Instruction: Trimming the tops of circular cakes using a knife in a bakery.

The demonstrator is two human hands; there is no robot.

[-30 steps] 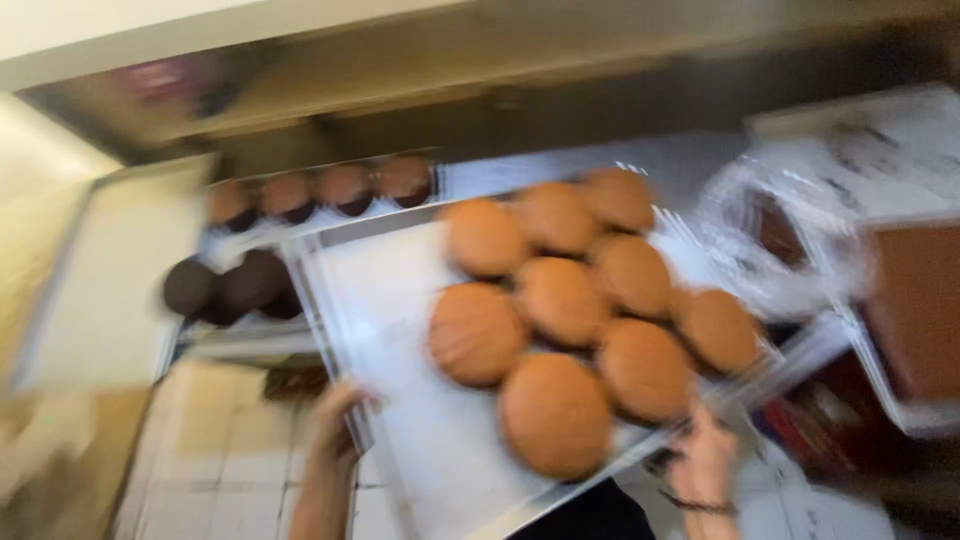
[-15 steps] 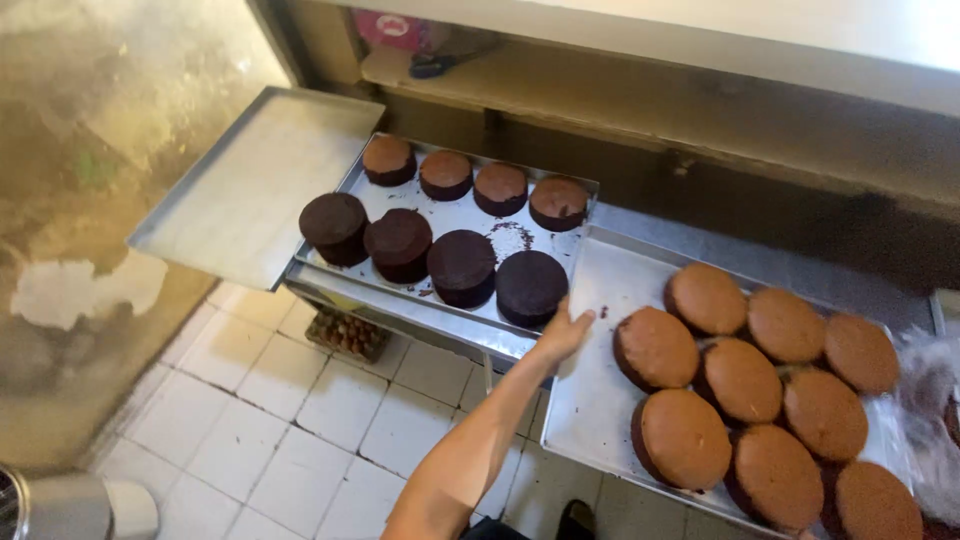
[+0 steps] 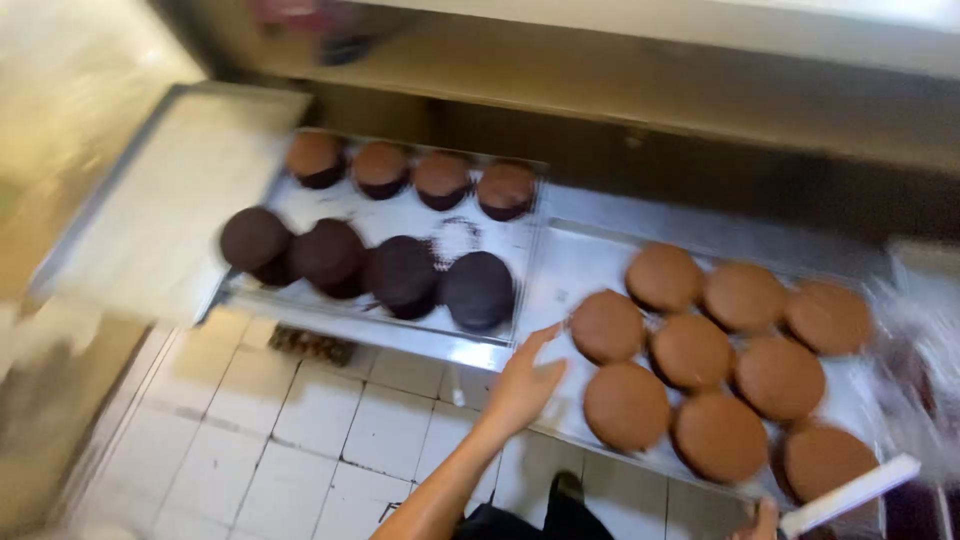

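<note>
Left hand [image 3: 523, 382] grasps near-left edge of tray of brown cakes [image 3: 590, 270], abutting dark-cake tray [image 3: 400, 215]. Right hand [image 3: 762, 520] barely visible at bottom edge, grip unclear. Tiled floor [image 3: 300, 440] open below.

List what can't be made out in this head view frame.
- Right hand: cut off by the bottom edge; grip not readable.
- White strip beside it: blurred, kind unclear.
- Clear wrapping at the right edge: motion blur hides what is under it.
- Pink item on the upper shelf: blurred and cropped by the top edge.
- Left hand at the tray of brown cakes: whether it grips the rim is unclear.
</note>
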